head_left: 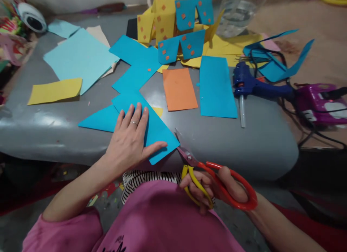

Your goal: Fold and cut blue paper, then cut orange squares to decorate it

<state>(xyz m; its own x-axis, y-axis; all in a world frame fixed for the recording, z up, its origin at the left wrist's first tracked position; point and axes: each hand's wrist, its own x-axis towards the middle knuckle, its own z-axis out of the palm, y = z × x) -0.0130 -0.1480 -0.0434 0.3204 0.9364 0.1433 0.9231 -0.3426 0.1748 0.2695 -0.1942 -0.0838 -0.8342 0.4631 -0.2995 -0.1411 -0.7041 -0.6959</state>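
Observation:
My left hand (128, 138) lies flat with fingers spread on a blue paper piece (158, 133) near the table's front edge. Another pointed blue paper piece (97, 118) shows left of that hand, partly covered. In my right hand (221, 181) is a pair of scissors (190, 158), one handle loop red and the other yellow. Its blades are parted around the right corner of the blue paper; whether they cut into it I cannot tell. An orange paper rectangle (180, 89) and a blue paper rectangle (217, 87) lie beyond the scissors.
A blue glue gun (260, 84) with its black cable rests at the right, beside a purple box (317, 104). Dotted yellow and blue paper shapes (164, 19) stand at the back by a clear container (235, 15). Light blue sheets (81, 57) and a yellow strip (55, 91) lie left.

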